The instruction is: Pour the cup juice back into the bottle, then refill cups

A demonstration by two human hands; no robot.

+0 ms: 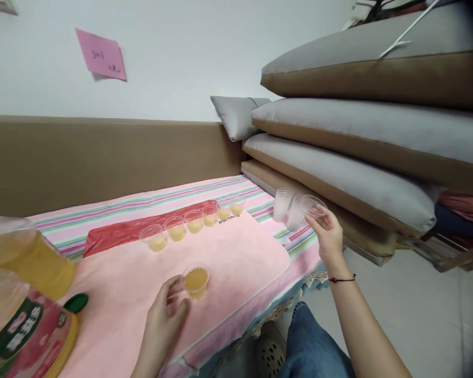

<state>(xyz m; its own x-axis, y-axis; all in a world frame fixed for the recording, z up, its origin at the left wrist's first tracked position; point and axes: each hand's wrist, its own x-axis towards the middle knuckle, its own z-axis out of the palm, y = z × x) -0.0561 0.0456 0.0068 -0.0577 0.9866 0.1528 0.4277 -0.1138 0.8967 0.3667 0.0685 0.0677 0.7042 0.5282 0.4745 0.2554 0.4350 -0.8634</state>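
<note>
1. Pink mat (244, 262) over striped cloth (173, 195); juice cup (196, 281) rests on it.
2. Your left hand (164, 310) curves beside that cup; whether its fingers (175, 282) grip, you cannot tell.
3. Your right hand (327, 231) pinches a clear cup (314, 206) beside stacked cups (283, 206).

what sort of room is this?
Probably a home living area, though a dorm room is possible. The stacked grey-and-brown cushions, the small grey pillow and the striped cloth suggest domestic furnishings.
</note>
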